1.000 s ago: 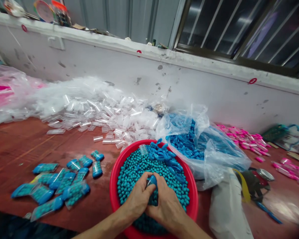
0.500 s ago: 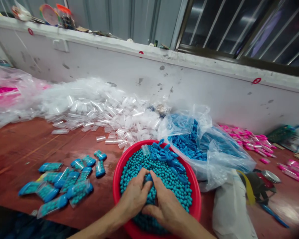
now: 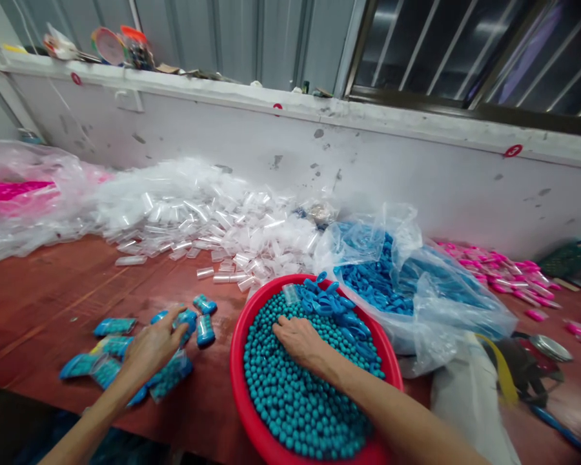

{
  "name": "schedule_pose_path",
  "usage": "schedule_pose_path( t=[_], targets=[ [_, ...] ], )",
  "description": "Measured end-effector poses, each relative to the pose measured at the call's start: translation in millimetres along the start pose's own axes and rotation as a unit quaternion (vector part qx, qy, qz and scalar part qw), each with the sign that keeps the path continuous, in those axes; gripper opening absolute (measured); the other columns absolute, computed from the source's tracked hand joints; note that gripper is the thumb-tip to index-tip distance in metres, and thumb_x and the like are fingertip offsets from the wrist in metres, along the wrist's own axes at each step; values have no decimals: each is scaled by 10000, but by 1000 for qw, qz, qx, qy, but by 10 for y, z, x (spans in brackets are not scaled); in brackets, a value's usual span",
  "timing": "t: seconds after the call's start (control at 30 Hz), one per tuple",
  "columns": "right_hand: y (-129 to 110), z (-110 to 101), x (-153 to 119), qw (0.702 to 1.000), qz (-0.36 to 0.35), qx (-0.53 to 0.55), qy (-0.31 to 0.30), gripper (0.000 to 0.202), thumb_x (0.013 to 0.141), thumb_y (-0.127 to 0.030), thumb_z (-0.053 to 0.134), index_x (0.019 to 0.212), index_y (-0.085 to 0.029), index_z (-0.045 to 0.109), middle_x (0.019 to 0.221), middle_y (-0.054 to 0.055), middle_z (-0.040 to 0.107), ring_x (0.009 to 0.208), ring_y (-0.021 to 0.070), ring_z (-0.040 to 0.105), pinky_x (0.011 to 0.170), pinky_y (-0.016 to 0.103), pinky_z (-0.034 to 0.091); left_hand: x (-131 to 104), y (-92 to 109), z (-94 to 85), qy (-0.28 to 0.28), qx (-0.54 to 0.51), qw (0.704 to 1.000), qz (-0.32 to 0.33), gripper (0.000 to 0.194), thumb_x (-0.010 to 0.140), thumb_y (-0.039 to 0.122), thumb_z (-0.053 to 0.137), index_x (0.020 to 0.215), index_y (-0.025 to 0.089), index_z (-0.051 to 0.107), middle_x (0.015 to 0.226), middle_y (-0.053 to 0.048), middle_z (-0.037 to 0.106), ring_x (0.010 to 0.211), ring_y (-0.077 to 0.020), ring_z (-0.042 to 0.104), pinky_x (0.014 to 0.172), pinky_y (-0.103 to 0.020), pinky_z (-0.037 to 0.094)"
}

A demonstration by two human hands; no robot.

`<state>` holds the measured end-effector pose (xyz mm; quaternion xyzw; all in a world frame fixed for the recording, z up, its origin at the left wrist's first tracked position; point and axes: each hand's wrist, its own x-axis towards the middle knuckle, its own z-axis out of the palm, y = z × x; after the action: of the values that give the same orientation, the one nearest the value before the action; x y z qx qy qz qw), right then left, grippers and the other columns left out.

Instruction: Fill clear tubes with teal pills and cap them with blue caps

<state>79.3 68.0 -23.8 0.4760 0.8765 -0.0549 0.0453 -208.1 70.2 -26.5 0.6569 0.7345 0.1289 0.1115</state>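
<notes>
My left hand (image 3: 155, 342) is over the group of small clear tubes of teal beads with blue ends, its thumb and forefinger apart beside one filled tube (image 3: 188, 321). Nothing shows held in it; its palm side is hidden. My right hand (image 3: 297, 339) is in the red basin (image 3: 238, 361), fingers curled together with the tips against the teal beads (image 3: 295, 413). What they hold, if anything, is hidden. Blue caps (image 3: 326, 300) and an empty clear tube (image 3: 290, 294) lie on the beads at the basin's back.
Empty clear tubes (image 3: 208, 213) are heaped along the wall. Behind the basin stands a plastic bag of blue caps (image 3: 377, 284). Pink pieces (image 3: 503, 268) lie at the right, near a white bag (image 3: 465, 400). Another bag with pink contents (image 3: 19, 194) is at the far left.
My hands were together over the basin with a blue piece between them and have come apart. The left moved left to the filled tubes; the right stayed over the beads. The view shifted slightly.
</notes>
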Motion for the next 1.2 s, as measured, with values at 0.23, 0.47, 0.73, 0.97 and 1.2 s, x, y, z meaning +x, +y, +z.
schedule_pose_path(
  t=[0.23, 0.47, 0.73, 0.97, 1.2],
  targets=[
    [263, -51, -423, 999, 21, 35, -27, 132, 782, -201, 480, 887, -163, 550, 897, 60, 625, 802, 185, 593, 623, 235, 393, -87, 299, 20, 122, 63, 989, 52, 399, 846, 321, 295, 1129, 140, 509, 1030, -122, 607, 916, -253, 572, 760, -337, 428],
    [349, -48, -628, 989, 80, 121, -12, 215, 866, -232, 378, 952, -202, 573, 884, 30, 655, 839, 167, 594, 665, 225, 370, 45, 1347, 190, 85, 80, 914, 388, 336, 851, 136, 329, 1145, 211, 475, 1183, -85, 517, 1066, -222, 457, 881, -372, 368],
    [415, -101, -848, 983, 144, 115, 9, 187, 844, -240, 441, 948, -202, 592, 924, 44, 638, 828, 180, 589, 671, 247, 381, 375, 1685, 676, -59, 89, 875, 471, 271, 855, 109, 295, 989, 184, 518, 1032, -80, 562, 1049, -219, 465, 899, -396, 347],
    [199, 62, -600, 991, 113, -31, 62, 100, 805, -210, 520, 869, -186, 593, 913, 71, 613, 884, 239, 543, 729, 340, 395, 57, 1695, 497, -134, 58, 928, 343, 305, 808, 139, 357, 1109, 134, 409, 941, -119, 608, 924, -237, 564, 780, -366, 421],
    [446, 237, -690, 992, 117, 2, 53, 249, 826, -105, 378, 995, -134, 558, 875, 126, 652, 783, 234, 607, 648, 317, 428, -255, 1735, 431, -286, -57, 936, 196, 117, 615, 99, 617, 710, 154, 573, 762, -94, 634, 854, -296, 588, 731, -390, 447]
  ],
)
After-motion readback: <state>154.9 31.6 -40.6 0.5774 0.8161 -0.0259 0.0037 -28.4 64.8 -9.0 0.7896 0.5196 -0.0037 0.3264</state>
